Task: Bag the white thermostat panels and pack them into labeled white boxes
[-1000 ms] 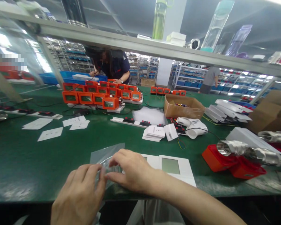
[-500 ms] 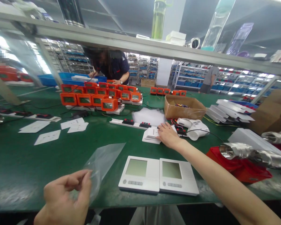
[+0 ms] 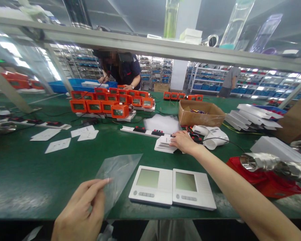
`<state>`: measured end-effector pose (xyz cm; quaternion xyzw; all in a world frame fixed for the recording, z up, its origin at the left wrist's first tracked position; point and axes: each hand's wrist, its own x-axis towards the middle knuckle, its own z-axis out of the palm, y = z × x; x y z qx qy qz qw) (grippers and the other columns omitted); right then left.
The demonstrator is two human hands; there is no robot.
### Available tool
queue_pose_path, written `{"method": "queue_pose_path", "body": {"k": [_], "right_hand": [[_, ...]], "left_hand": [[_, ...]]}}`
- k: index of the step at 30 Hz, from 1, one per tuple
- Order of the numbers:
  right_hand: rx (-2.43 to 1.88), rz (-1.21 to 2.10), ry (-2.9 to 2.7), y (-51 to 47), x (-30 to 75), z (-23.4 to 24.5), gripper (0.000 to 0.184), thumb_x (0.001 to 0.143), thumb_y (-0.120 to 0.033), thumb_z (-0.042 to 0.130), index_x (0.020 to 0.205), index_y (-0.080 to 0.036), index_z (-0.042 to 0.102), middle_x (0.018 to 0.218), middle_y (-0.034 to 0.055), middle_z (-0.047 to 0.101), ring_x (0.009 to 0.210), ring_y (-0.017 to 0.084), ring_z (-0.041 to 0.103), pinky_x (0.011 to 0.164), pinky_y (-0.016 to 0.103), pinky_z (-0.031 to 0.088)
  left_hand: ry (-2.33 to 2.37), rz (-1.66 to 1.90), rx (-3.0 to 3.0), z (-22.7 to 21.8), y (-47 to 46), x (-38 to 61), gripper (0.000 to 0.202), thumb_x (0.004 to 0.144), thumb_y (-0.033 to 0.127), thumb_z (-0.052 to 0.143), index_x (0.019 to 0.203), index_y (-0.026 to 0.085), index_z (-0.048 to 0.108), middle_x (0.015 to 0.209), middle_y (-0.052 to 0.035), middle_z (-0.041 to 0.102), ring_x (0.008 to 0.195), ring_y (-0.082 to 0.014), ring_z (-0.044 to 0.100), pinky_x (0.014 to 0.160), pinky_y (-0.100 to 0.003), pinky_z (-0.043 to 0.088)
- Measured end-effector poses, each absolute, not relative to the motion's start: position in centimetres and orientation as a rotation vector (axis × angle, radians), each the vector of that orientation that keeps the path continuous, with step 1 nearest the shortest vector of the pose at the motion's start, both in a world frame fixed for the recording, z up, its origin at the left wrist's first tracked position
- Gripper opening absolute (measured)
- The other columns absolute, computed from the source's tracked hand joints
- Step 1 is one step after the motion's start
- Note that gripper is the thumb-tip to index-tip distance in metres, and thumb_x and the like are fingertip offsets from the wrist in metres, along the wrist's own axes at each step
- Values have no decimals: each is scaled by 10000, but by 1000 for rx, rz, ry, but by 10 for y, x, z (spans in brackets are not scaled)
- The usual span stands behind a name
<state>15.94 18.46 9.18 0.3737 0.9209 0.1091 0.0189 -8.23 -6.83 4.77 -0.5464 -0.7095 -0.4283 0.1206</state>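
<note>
My left hand [image 3: 82, 206] pinches a clear plastic bag [image 3: 120, 172] by its edge, over the front of the green table. Farther off, my right hand [image 3: 183, 142] has its fingers on a small stack of white printed papers [image 3: 163, 144]; the fingers curl over the stack's right side, and the thumb is partly hidden. Between my arms two white panels lie side by side, a left one [image 3: 163, 187] and a right one [image 3: 203, 190], each with a grey-green screen and a row of buttons.
Behind the papers are a white power strip [image 3: 127, 129], clear sheets [image 3: 162, 123] and a cardboard box [image 3: 203, 113]. Orange-framed devices [image 3: 119, 111] stand in rows. Loose white cards [image 3: 57, 145] lie left; red parts with metal fittings [image 3: 258, 162] sit right. A co-worker [image 3: 130, 70] leans over the far side.
My left hand has shifted slightly right and up with the plastic bag. My right hand stays at the paper stack, its fingers slightly more curled. The whole view has turned a little left.
</note>
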Motion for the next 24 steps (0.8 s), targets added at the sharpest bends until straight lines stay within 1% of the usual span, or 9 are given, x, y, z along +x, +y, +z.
{"method": "queue_pose_path", "body": {"k": [3,7,10,12,14,16,20,22,24], "right_hand": [[1124,380,2852,182,157,94,210,913,-327,556,922,-133,636,1032,63,637,1022,210,576,903,421,439],[1113,459,2868,178,152,90,187,903,-297,575,897,-120,636,988,69,644,996,205,587,908,415,440],[1139,485,2920,177,150,86,191,914,-281,556,856,-122,645,932,61,658,952,197,594,889,399,427],[1152,477,2977,176,150,86,216,917,-272,551,805,-126,664,873,68,678,910,205,600,850,376,408],[1173,462,3048,172,151,90,245,919,-269,549,765,-132,682,829,84,698,873,218,601,803,361,379],[1230,458,3132,162,150,96,263,932,-261,526,770,-136,692,827,94,711,863,225,599,785,358,351],[1301,425,3345,117,138,109,289,973,-280,450,860,-164,689,935,63,715,911,193,589,821,336,344],[1195,355,3546,86,128,111,269,970,-295,458,875,-181,682,949,38,711,898,169,589,814,314,369],[980,245,3806,58,117,110,204,948,-247,504,863,-165,670,899,33,711,858,165,590,796,310,395]], "left_hand": [[-2130,-1138,-1661,56,-70,-80,224,895,291,444,976,285,653,985,18,627,814,-146,617,739,-243,474],[-2129,-1173,-1671,65,-71,-75,275,884,323,425,957,254,682,932,-4,641,796,-149,637,709,-228,484],[-2166,-1177,-1678,67,-73,-73,269,875,316,438,966,248,682,927,-10,636,797,-147,638,686,-215,494],[-2198,-1190,-1694,68,-74,-73,256,871,321,454,979,254,675,928,-7,625,760,-137,629,626,-201,494],[-2231,-1252,-1692,68,-75,-71,245,869,335,462,966,253,671,932,-9,610,718,-129,613,533,-187,474],[-2261,-1345,-1658,71,-74,-69,246,871,350,459,952,245,666,938,-15,597,717,-132,604,491,-186,456],[-2274,-1431,-1647,76,-71,-62,248,863,398,489,867,222,665,874,-16,587,715,-145,590,579,-223,480],[-2296,-1448,-1659,79,-69,-56,248,856,406,515,800,208,652,814,-10,575,667,-140,571,604,-240,475],[-2323,-1497,-1674,81,-67,-50,247,870,391,509,786,201,643,800,-8,566,670,-137,567,630,-245,469]]}}
